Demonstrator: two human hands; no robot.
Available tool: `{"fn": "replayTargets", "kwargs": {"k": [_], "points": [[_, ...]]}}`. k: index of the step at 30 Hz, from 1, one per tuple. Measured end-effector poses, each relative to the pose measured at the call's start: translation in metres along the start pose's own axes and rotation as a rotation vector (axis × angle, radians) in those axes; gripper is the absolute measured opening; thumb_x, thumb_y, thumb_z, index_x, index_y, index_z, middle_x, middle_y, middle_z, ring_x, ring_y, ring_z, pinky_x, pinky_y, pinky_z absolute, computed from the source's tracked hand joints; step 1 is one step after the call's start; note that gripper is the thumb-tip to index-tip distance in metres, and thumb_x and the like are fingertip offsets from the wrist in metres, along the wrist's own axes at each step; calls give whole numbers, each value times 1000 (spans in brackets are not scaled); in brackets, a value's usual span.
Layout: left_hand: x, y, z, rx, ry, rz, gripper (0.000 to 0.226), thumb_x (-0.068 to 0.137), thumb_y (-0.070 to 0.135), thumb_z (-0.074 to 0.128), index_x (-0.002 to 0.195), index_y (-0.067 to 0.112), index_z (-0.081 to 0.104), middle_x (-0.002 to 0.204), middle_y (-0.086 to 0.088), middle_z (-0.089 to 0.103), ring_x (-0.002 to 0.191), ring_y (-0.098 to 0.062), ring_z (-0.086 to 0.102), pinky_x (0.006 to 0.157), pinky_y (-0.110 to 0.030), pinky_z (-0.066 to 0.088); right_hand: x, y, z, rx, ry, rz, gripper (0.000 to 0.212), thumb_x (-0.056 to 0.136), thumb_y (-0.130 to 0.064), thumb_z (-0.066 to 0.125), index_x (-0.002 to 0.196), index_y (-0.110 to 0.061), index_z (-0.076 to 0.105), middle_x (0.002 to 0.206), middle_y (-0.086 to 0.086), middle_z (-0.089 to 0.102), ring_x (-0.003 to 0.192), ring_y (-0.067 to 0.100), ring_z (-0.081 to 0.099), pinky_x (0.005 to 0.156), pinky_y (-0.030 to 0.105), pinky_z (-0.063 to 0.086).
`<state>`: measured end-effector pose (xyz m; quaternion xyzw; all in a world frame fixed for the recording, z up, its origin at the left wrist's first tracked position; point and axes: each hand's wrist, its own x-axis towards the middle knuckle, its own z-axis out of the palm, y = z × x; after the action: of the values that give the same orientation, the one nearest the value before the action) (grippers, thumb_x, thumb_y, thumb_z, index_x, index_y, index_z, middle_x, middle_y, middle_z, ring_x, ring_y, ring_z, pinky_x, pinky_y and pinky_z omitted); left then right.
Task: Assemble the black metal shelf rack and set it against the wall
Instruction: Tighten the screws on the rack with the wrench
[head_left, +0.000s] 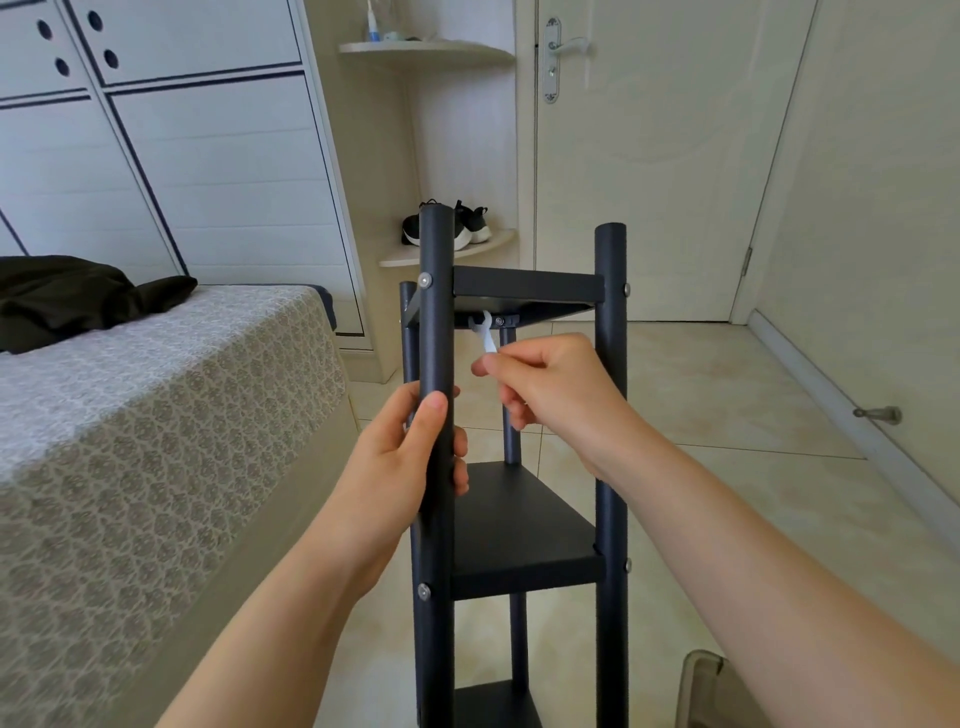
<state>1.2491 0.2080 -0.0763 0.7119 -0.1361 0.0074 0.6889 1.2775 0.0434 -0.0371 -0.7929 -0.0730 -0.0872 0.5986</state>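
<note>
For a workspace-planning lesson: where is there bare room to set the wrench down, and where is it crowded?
Free: the middle shelf between the posts; floor tiles before the door; bed cover short of the dark garment. Crowded: under the top shelf, around right hand and wrench.

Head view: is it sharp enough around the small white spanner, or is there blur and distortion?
Head view: soft even daylight; the small white spanner in the right hand is slightly blurred against the shadowed underside of the black metal shelf rack; head view edges bow, the cream door leaning.

rack (519, 519) legs cut off at bottom edge, wrench (486, 335) handle hidden
</note>
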Motion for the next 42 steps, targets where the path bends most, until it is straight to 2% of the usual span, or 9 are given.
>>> {"fn": "replayTargets", "kwargs": {"k": [5,11,14,20,25,28,30,34,42], "points": [[-2,1,-4,-18,-2,-2,29,105,39,42,115,18,59,77,0,61,67,-19,58,73,-35,53,8,-4,10,9,62,-30,21,98,-17,55,95,-13,76,61,-3,57,56,15,54,73,36,58],[0,-1,-8,-35,4,7,26,102,41,43,109,28,64,76,0,61,67,-19,57,71,-34,51,14,-8,16,12,88,-66,19,97,-14,57,87,-13,73,62,-3,63,51,4,57,60,22,57],[0,-2,-8,-50,-22,7,28,94,49,47,106,32,66,77,0,60,68,-19,56,70,-32,51,14,-9,18,-57,118,-125,21,97,-15,58,82,-16,73,59,-9,62,49,-1,56,59,21,57],[0,-2,-2,-58,-47,9,38,90,50,47,114,24,62,77,-2,60,68,-20,57,72,-33,53,14,-10,22,-167,164,-213,26,96,-20,60,78,-8,74,64,5,67,62,16,64,74,43,58],[-1,0,-2,-40,-28,10,28,103,39,41,114,24,62,76,-1,59,68,-19,56,69,-29,53,14,-5,21,-128,219,-187,22,94,-18,63,78,-11,76,67,-2,70,63,6,64,77,37,58],[-1,0,-2,-36,-27,5,26,104,38,41,113,25,62,76,-1,59,68,-19,56,70,-30,53,13,-6,19,-130,242,-222,20,94,-18,63,81,-14,77,69,-4,71,63,-1,62,73,25,54],[-1,0,-3,-39,-35,0,26,104,38,42,113,25,63,76,-2,60,68,-20,56,71,-33,53,13,-7,20,-185,245,-265,23,94,-19,62,78,-11,77,68,-1,71,67,4,64,68,21,53],[-2,0,-2,-54,-59,-4,31,95,46,47,112,27,63,77,-3,60,68,-21,57,73,-36,53,14,-5,20,-250,256,-298,29,95,-19,60,76,-2,72,69,10,69,68,21,64,71,34,50],[-1,-3,-6,-71,-62,-4,35,87,53,50,109,31,65,78,-4,61,69,-22,58,73,-36,54,13,-6,21,-305,228,-359,24,93,-17,64,76,-1,71,66,9,67,65,21,62,71,38,53]]}}
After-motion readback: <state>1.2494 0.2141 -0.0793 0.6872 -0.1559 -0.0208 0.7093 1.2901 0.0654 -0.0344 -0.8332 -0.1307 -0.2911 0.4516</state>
